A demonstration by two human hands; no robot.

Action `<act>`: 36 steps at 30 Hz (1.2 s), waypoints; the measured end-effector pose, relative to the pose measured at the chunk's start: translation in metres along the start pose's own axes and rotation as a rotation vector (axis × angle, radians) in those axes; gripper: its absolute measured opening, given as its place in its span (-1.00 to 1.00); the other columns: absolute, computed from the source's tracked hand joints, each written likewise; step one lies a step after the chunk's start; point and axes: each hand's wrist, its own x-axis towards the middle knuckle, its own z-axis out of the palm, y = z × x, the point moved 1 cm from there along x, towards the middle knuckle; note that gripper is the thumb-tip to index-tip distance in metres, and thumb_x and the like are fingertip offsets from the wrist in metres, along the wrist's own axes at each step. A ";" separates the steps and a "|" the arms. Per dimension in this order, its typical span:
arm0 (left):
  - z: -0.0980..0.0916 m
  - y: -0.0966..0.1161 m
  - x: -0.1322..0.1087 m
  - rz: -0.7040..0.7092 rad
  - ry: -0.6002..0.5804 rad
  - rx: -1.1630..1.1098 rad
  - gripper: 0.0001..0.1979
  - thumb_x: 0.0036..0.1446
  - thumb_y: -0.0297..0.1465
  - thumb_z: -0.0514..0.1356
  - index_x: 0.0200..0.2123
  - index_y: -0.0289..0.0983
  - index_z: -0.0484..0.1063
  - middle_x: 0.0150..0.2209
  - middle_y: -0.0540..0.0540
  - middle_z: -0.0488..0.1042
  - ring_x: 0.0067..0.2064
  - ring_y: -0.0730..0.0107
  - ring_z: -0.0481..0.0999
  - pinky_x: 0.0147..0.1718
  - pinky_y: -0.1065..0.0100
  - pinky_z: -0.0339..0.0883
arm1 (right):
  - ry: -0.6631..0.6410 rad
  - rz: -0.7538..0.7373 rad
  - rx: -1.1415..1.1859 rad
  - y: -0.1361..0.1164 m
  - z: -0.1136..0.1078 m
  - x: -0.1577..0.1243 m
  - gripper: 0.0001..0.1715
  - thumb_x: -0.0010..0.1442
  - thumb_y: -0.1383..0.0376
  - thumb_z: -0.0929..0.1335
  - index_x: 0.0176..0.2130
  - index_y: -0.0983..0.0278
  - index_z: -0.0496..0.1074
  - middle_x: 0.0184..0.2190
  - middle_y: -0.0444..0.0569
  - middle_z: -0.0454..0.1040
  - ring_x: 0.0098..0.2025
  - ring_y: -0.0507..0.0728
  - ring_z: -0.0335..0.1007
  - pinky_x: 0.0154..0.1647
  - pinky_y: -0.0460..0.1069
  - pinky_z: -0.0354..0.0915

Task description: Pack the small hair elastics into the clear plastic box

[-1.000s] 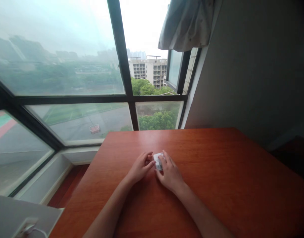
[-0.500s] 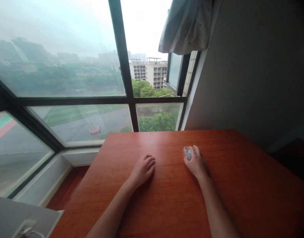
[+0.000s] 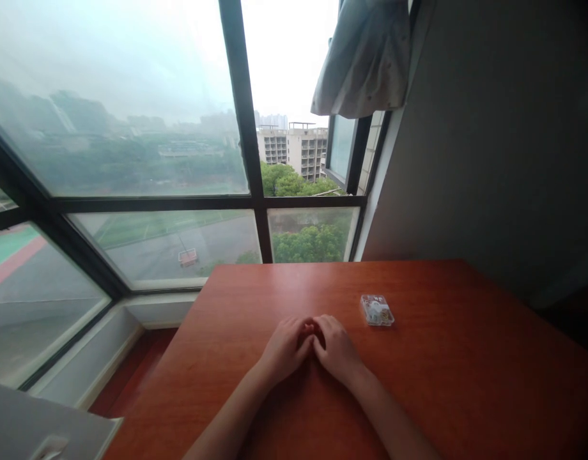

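Observation:
My left hand (image 3: 287, 347) and my right hand (image 3: 335, 348) meet at the fingertips over the middle of the wooden table (image 3: 255, 287). Both are closed, with curled fingers and thumbs brought together. Whatever may be between the fingertips is hidden or too small to name. A small clear plastic box (image 3: 377, 311) lies on the tabletop, right of and beyond my right hand, apart from it. Inside it are small whitish and yellowish pieces that I cannot make out.
Beyond the table's far edge stands a dark-framed window (image 3: 260, 203), with one sash open outward at the right. A pale curtain (image 3: 365, 70) hangs above it. A grey wall (image 3: 466, 160) rises on the right. At lower left is a white panel (image 3: 35, 418).
My right hand has let go of the clear box and moved left and nearer to meet my left hand. The box now shows in full. The view has tilted slightly.

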 end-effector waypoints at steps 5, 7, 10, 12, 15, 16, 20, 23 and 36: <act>0.002 0.001 0.000 0.011 -0.014 -0.052 -0.68 0.10 -0.51 0.11 -0.05 -0.20 0.37 -0.15 -0.12 0.49 -0.13 0.25 0.44 -0.09 0.25 0.30 | -0.034 0.021 0.048 0.001 -0.001 0.000 -0.78 0.16 0.43 0.23 -0.26 0.23 0.43 -0.31 -0.05 0.47 -0.23 0.14 0.37 -0.16 0.01 0.28; 0.001 0.000 0.001 0.011 -0.028 -0.051 -0.69 0.07 -0.53 0.12 -0.09 -0.20 0.39 -0.17 -0.10 0.48 -0.14 0.26 0.43 -0.10 0.26 0.30 | -0.043 0.025 0.044 0.003 -0.003 0.001 -0.79 0.17 0.43 0.24 -0.29 0.23 0.43 -0.32 -0.05 0.47 -0.23 0.14 0.37 -0.17 0.00 0.27; -0.001 0.000 0.001 0.005 -0.046 -0.063 -0.72 0.06 -0.53 0.12 -0.13 -0.21 0.40 -0.20 -0.09 0.46 -0.16 0.28 0.42 -0.13 0.28 0.31 | -0.044 0.027 0.024 0.002 -0.002 0.001 -0.80 0.17 0.44 0.25 -0.30 0.22 0.43 -0.33 -0.06 0.47 -0.23 0.14 0.36 -0.17 0.00 0.26; -0.002 0.001 0.001 0.002 -0.052 -0.070 -0.74 0.07 -0.53 0.11 -0.15 -0.21 0.41 -0.21 -0.09 0.46 -0.16 0.28 0.41 -0.13 0.29 0.31 | -0.046 0.029 0.010 0.002 -0.001 0.001 -0.81 0.16 0.44 0.25 -0.30 0.22 0.42 -0.33 -0.07 0.47 -0.24 0.14 0.36 -0.17 0.00 0.26; -0.002 0.000 0.001 -0.006 -0.053 -0.074 -0.74 0.08 -0.52 0.10 -0.15 -0.22 0.41 -0.21 -0.10 0.45 -0.17 0.27 0.41 -0.14 0.28 0.31 | -0.051 0.031 -0.006 0.002 0.000 0.000 -0.82 0.16 0.44 0.26 -0.31 0.22 0.42 -0.33 -0.07 0.47 -0.24 0.13 0.36 -0.17 0.00 0.25; -0.001 0.000 0.001 -0.008 -0.051 -0.074 -0.74 0.08 -0.52 0.09 -0.15 -0.22 0.41 -0.21 -0.10 0.45 -0.17 0.27 0.41 -0.14 0.28 0.31 | -0.052 0.030 -0.009 0.002 0.000 0.000 -0.82 0.16 0.44 0.26 -0.30 0.22 0.42 -0.33 -0.07 0.47 -0.24 0.13 0.36 -0.16 0.00 0.25; -0.001 0.000 0.001 -0.010 -0.038 -0.077 -0.75 0.08 -0.53 0.09 -0.17 -0.22 0.41 -0.22 -0.10 0.45 -0.18 0.27 0.40 -0.14 0.26 0.30 | -0.057 0.031 -0.016 0.004 0.000 0.001 -0.81 0.17 0.43 0.25 -0.30 0.23 0.43 -0.33 -0.06 0.47 -0.24 0.13 0.36 -0.15 0.00 0.24; -0.001 0.001 0.001 -0.006 -0.035 -0.080 -0.75 0.07 -0.54 0.09 -0.17 -0.23 0.40 -0.21 -0.10 0.45 -0.17 0.28 0.40 -0.14 0.27 0.30 | -0.061 0.031 -0.018 0.004 0.001 0.000 -0.81 0.16 0.44 0.25 -0.30 0.23 0.43 -0.33 -0.06 0.47 -0.24 0.13 0.36 -0.16 0.00 0.24; -0.003 0.002 0.001 0.003 -0.067 -0.024 -0.73 0.12 -0.49 0.08 -0.10 -0.22 0.42 -0.17 -0.14 0.45 -0.14 0.26 0.42 -0.12 0.29 0.33 | 0.254 0.167 -0.284 0.051 -0.040 0.003 -0.68 0.18 0.38 0.21 -0.11 0.28 0.44 -0.16 0.09 0.46 -0.07 0.23 0.32 0.00 0.12 0.24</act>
